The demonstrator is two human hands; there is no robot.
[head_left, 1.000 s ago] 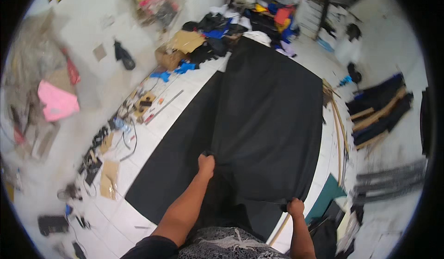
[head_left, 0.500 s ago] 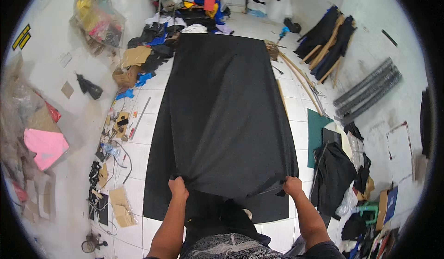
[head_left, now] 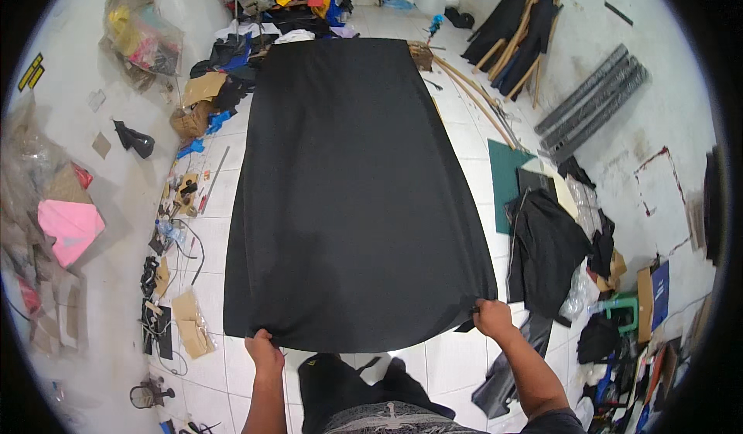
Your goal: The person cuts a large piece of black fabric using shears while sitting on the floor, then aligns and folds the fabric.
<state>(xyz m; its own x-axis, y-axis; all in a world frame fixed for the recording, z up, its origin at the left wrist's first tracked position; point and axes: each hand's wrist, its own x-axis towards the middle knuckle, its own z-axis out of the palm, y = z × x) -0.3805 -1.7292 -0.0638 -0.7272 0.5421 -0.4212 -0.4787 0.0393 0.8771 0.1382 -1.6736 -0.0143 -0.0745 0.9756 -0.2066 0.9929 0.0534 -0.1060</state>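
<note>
A long sheet of black fabric [head_left: 348,186] stretches away from me over the floor, on top of another black layer [head_left: 235,279] that shows along the left side. My left hand [head_left: 263,347] is closed on the near left corner of the top fabric. At the near right corner, my right hand [head_left: 492,316] grips the same fabric, with a small dark flap of it hanging beside the fingers. Between both hands the near edge sags in a shallow curve, and its surface lies mostly smooth.
White floor tiles [head_left: 433,364] surround the fabric. Tools, cords and cardboard [head_left: 192,322] line the left wall. On the right are a green mat [head_left: 503,178], a black garment [head_left: 546,248] and a green stool [head_left: 621,310]. Wooden sticks [head_left: 476,97] and a cloth heap [head_left: 302,8] lie farther off.
Both hands have come nearer to me, the left also moving outward left. The top fabric has been drawn along, its diagonal creases have flattened, and it now covers more of the lower layer.
</note>
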